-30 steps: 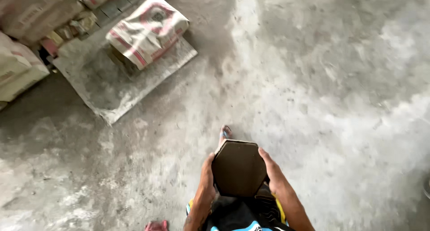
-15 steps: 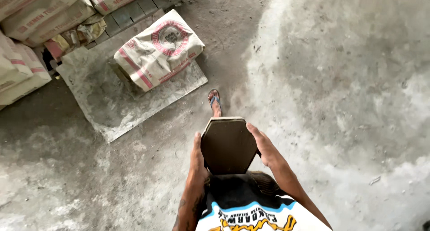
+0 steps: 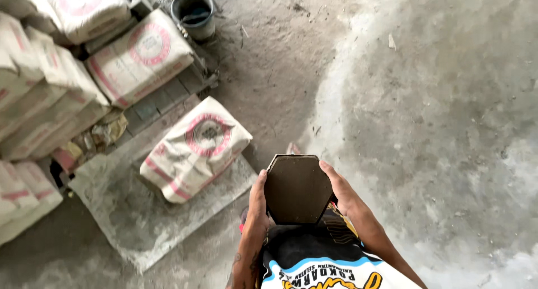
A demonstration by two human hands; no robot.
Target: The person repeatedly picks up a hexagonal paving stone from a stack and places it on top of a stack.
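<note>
Fingers of both hands, left hand [image 3: 258,202] and right hand [image 3: 341,189], clamp the dark hexagonal mould [image 3: 297,189], carried chest-high, not yet set down beside the cement sack [image 3: 196,148].

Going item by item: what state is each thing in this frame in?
Hexagonal mould: held level between both hands, dark flat face up.
Left hand: gripping the mould's left side.
Right hand: gripping its right side.
Single sack: lying flat on a dusty sheet, closed.
Bucket: upright, open.
</note>
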